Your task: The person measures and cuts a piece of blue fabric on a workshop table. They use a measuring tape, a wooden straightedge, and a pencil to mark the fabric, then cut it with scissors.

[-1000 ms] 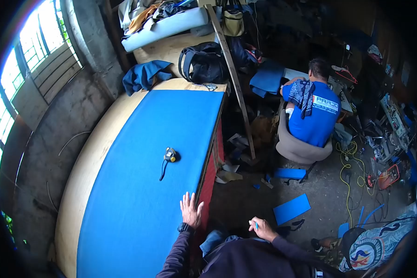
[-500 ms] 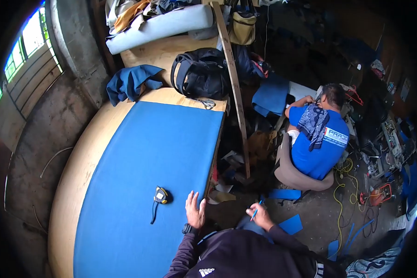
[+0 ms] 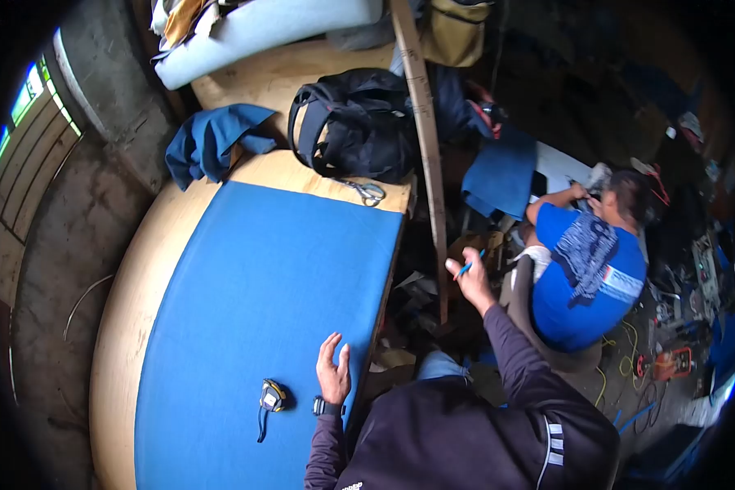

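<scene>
Blue fabric [image 3: 261, 278] lies flat over a wooden table. My left hand [image 3: 333, 371] is over the fabric near its right edge, fingers stretched and thumb apart, holding nothing. To its left rests a black and yellow tape measure [image 3: 273, 395] with a dark strap. My right hand [image 3: 473, 279] is raised beyond the table's right edge, near the long wooden ruler. Its fingers are closed on a slim blue pen [image 3: 469, 265]. At the far end of the table lie scissors [image 3: 367, 193].
A black backpack [image 3: 355, 122] and a crumpled blue cloth [image 3: 216, 145] sit at the table's far end. A long wooden ruler [image 3: 420, 106] leans beside it. On the right, a seated co-worker [image 3: 588, 261] in a blue shirt faces away. Yellow cord [image 3: 629, 343] trails across the floor.
My right hand has moved forward and up with the pen, toward the wooden ruler. My left hand stays over the fabric. The view has shifted somewhat.
</scene>
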Action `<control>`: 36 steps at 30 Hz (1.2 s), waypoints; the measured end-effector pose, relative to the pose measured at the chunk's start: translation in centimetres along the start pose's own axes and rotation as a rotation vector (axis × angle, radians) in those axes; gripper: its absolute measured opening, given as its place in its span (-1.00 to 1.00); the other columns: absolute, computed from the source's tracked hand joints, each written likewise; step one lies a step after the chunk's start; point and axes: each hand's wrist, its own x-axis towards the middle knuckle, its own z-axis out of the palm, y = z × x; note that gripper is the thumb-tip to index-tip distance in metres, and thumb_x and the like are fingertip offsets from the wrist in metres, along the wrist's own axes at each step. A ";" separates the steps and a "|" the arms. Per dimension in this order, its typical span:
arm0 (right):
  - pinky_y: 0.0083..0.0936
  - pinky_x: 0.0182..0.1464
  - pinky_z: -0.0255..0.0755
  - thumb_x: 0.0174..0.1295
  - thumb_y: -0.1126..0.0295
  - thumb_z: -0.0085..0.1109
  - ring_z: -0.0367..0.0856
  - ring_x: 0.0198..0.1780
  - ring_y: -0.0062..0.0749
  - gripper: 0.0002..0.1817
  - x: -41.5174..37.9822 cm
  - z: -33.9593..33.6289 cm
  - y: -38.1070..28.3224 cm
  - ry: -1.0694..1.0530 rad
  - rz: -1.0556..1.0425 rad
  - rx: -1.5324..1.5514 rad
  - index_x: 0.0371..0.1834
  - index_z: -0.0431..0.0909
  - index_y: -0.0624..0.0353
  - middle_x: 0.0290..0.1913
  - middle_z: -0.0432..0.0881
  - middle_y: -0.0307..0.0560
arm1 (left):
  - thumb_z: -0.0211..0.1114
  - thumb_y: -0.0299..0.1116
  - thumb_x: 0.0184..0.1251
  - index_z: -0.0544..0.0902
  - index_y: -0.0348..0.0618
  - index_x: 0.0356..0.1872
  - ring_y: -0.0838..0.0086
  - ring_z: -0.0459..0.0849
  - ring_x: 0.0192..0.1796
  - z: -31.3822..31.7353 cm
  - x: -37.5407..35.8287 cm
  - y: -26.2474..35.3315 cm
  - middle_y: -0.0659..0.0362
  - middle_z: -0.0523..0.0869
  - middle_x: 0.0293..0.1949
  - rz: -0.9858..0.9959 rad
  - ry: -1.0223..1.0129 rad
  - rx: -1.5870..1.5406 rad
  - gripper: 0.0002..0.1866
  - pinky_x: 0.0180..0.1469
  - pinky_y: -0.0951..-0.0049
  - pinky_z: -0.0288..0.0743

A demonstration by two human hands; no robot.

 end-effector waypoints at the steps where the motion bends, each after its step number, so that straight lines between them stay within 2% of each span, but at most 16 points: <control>1: -0.26 0.10 0.64 0.32 0.04 0.55 0.64 0.29 -0.12 -0.16 3.5 -0.5 -2.8 -0.040 0.075 0.049 0.45 0.35 0.35 0.36 0.57 0.37 | 0.32 -0.31 0.59 0.70 -0.28 0.25 0.14 0.65 0.39 1.3 1.6 0.5 -0.07 0.70 0.31 -0.020 -0.001 0.015 -0.65 0.44 0.22 0.47; 3: -0.30 0.15 0.65 0.28 0.04 0.59 0.58 0.39 -0.07 -0.06 11.9 1.0 -0.7 -0.057 0.040 0.096 0.53 0.29 0.36 0.51 0.43 0.41 | 0.34 -0.33 0.57 0.70 -0.27 0.23 0.10 0.69 0.35 4.6 5.2 0.5 -0.07 0.71 0.29 0.009 0.019 0.043 -0.66 0.40 0.20 0.52; 5: -0.34 0.06 0.69 0.23 0.06 0.63 0.59 0.37 -0.12 -0.01 19.2 3.4 2.3 0.003 -0.179 -0.117 0.56 0.26 0.34 0.54 0.40 0.39 | 0.36 -0.34 0.56 0.71 -0.27 0.21 0.11 0.70 0.34 8.0 8.7 1.7 -0.07 0.73 0.28 -0.052 0.032 0.020 -0.67 0.41 0.22 0.52; 6: -0.38 -0.01 0.70 0.21 0.09 0.66 0.64 0.28 -0.15 0.02 21.5 4.0 1.5 -0.098 -0.037 0.136 0.59 0.23 0.30 0.53 0.41 0.36 | 0.36 -0.33 0.55 0.71 -0.26 0.22 0.11 0.70 0.34 9.6 10.3 2.8 -0.07 0.73 0.28 -0.066 0.010 0.016 -0.66 0.41 0.22 0.52; 9: -0.45 -0.17 0.64 0.19 0.15 0.69 0.69 -0.10 -0.41 -0.20 25.5 5.8 -0.4 -0.147 -0.038 0.306 0.35 0.39 0.25 0.11 0.68 0.05 | 0.35 -0.27 0.57 0.68 -0.24 0.26 0.07 0.69 0.34 14.2 15.6 5.8 -0.08 0.72 0.27 -0.018 -0.063 0.013 -0.62 0.40 0.21 0.53; 12: -0.52 -0.37 0.48 0.20 0.23 0.66 0.54 -0.43 -0.56 -0.42 27.5 6.7 1.0 -0.153 -0.063 0.340 0.08 0.46 0.22 -0.33 0.61 -0.22 | 0.34 -0.25 0.60 0.63 -0.26 0.33 0.12 0.69 0.35 17.9 20.9 9.2 -0.09 0.74 0.23 -0.056 -0.153 -0.035 -0.58 0.41 0.25 0.51; 15: -0.43 -0.43 0.49 0.18 0.38 0.62 0.61 -0.50 -0.46 -0.50 27.1 6.5 0.6 -0.273 0.109 0.324 0.05 0.49 0.22 -0.39 0.62 -0.17 | 0.33 -0.16 0.61 0.58 -0.30 0.38 0.09 0.66 0.39 21.9 25.5 9.7 -0.14 0.70 0.30 0.000 -0.200 -0.071 -0.49 0.42 0.23 0.50; 17: -0.28 -0.41 0.61 0.21 0.36 0.57 0.73 -0.45 -0.27 -0.49 26.6 6.4 1.0 -0.297 0.096 0.267 0.09 0.47 0.28 -0.30 0.71 0.00 | 0.35 -0.10 0.60 0.48 -0.36 0.45 0.08 0.61 0.45 24.2 28.6 10.1 -0.18 0.65 0.36 0.008 -0.238 -0.075 -0.37 0.46 0.20 0.47; 19: -0.20 -0.23 0.65 0.25 0.32 0.51 0.77 -0.28 -0.16 -0.49 24.7 5.8 1.0 -0.290 -0.024 0.127 0.16 0.49 0.29 -0.18 0.74 0.07 | 0.37 -0.04 0.57 0.39 -0.39 0.52 0.08 0.57 0.49 25.8 30.6 10.9 -0.21 0.60 0.41 0.064 -0.249 -0.103 -0.26 0.50 0.17 0.44; 21: -0.16 0.00 0.63 0.32 0.25 0.43 0.77 -0.06 -0.12 -0.50 21.8 6.2 1.0 -0.246 -0.160 0.270 0.20 0.50 0.29 -0.06 0.74 0.11 | 0.42 0.03 0.51 0.37 -0.38 0.52 0.08 0.54 0.52 25.8 31.1 12.8 -0.22 0.56 0.44 0.069 -0.297 -0.164 -0.19 0.52 0.17 0.41; 23: -0.23 0.12 0.60 0.38 0.18 0.36 0.74 0.07 -0.18 -0.50 18.7 5.8 -0.8 -0.322 -0.178 0.297 0.23 0.49 0.26 0.06 0.72 0.11 | 0.43 0.04 0.50 0.46 -0.34 0.46 0.08 0.61 0.45 24.9 30.8 14.7 -0.20 0.64 0.36 0.100 -0.288 -0.223 -0.25 0.46 0.17 0.46; 24: -0.22 0.13 0.60 0.36 0.19 0.39 0.74 0.07 -0.15 -0.48 17.2 6.0 -1.9 -0.345 -0.217 0.282 0.25 0.48 0.23 0.07 0.70 0.10 | 0.38 -0.10 0.58 0.55 -0.30 0.38 0.22 0.74 0.27 24.8 30.2 14.3 -0.08 0.77 0.17 -0.013 -0.334 -0.244 -0.43 0.31 0.24 0.58; 27: -0.14 0.17 0.59 0.24 0.22 0.53 0.71 0.11 0.00 -0.37 13.3 7.3 0.8 -0.514 -0.178 0.135 0.29 0.44 0.17 0.06 0.66 0.11 | 0.32 -0.26 0.64 0.65 -0.29 0.28 0.39 0.80 0.08 24.5 27.3 11.0 0.07 0.84 0.01 -0.221 -0.194 -0.584 -0.62 0.15 0.33 0.65; 29: -0.04 0.23 0.56 0.00 0.14 0.73 0.66 0.16 0.17 -0.17 11.3 8.8 4.2 -0.397 -0.372 -0.018 0.29 0.45 0.14 0.09 0.65 0.19 | 0.28 -0.36 0.65 0.73 -0.30 0.15 0.45 0.79 0.02 21.9 26.5 11.3 0.10 0.84 -0.01 -0.230 -0.022 -0.555 -0.74 0.11 0.38 0.67; 31: -0.06 0.24 0.55 -0.07 0.08 0.78 0.65 0.20 0.19 -0.10 9.7 8.6 4.3 -0.499 -0.231 -0.045 0.31 0.46 0.16 0.15 0.65 0.24 | 0.32 -0.34 0.63 0.66 -0.30 0.19 0.50 0.77 0.00 17.4 26.6 13.0 0.09 0.84 -0.04 -0.126 0.071 -0.581 -0.71 0.06 0.38 0.68; 36: -0.10 0.35 0.50 -0.04 0.11 0.76 0.59 0.36 0.21 -0.08 7.0 7.1 3.1 -0.646 -0.070 -0.105 0.35 0.45 0.21 0.28 0.64 0.26 | 0.17 -0.32 0.72 0.56 -0.34 0.07 0.30 0.82 -0.11 4.6 30.2 15.4 -0.04 0.84 -0.09 0.098 0.276 -0.639 -0.77 0.01 0.26 0.74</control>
